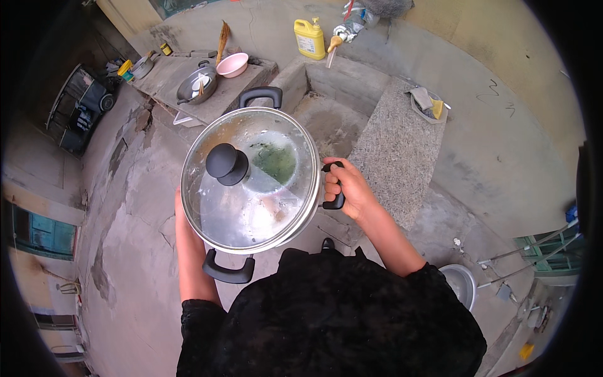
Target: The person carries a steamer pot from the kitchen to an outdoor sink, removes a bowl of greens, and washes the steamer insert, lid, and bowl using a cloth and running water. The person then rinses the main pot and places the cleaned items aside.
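Note:
A large metal steamer pot stands before my chest under its domed glass lid (235,212), which has a black knob (227,164) and a steel rim. Something green shows through the glass. My right hand (346,186) is closed around a black side handle (335,200) of the pot. On the other side, my left hand (178,198) reaches behind the pot; its fingers are hidden, so its hold cannot be seen. Two more black handles jut out at the top (260,95) and the bottom (228,269) of the pot's outline.
Beyond the pot lies a concrete sink basin (330,120) with a stone slab (400,151) on its right. A yellow jug (309,40) stands on the basin's ledge. A wok (200,87) and a pink basin (232,65) rest on a ledge. A metal basin (459,282) is at the lower right.

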A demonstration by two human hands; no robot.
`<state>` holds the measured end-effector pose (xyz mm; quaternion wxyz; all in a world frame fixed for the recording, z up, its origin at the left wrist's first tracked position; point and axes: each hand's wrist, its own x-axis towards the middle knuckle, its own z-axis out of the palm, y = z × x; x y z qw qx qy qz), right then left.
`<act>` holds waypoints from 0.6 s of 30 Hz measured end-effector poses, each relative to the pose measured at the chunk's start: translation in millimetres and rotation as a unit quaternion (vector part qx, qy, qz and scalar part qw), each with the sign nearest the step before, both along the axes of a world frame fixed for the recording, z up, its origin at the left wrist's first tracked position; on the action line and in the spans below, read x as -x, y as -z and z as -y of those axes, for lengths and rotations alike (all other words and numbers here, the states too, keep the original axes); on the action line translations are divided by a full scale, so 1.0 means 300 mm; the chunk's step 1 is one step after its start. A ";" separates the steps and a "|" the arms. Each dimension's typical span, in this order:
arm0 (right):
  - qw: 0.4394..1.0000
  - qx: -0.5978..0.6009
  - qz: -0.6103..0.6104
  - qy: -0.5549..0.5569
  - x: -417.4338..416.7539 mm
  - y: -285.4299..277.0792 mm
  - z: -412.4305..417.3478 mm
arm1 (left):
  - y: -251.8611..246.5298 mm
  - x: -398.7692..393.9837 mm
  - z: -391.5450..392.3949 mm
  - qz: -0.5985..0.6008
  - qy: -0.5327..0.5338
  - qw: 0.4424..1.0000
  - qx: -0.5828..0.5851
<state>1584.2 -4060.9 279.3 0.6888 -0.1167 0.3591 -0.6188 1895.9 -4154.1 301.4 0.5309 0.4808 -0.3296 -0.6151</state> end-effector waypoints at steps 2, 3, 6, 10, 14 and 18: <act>1.000 -0.002 -0.004 0.023 0.039 0.001 0.126 | 0.005 0.050 0.163 0.001 0.017 1.000 -0.004; 0.999 0.000 -0.009 0.037 0.061 0.003 0.186 | 0.012 0.083 0.240 -0.002 0.030 0.999 -0.010; 0.995 -0.002 -0.054 0.078 0.127 0.013 0.361 | 0.057 0.185 0.511 -0.012 0.061 0.997 -0.041; 0.986 -0.024 -0.097 0.130 0.201 0.047 0.588 | 0.110 0.305 0.837 -0.013 0.107 0.994 -0.022; 0.978 -0.054 -0.114 0.169 0.238 0.080 0.731 | 0.182 0.376 1.084 -0.040 0.167 0.985 -0.028; 0.969 -0.083 -0.133 0.190 0.283 0.146 0.820 | 0.265 0.453 1.234 -0.034 0.192 0.977 -0.087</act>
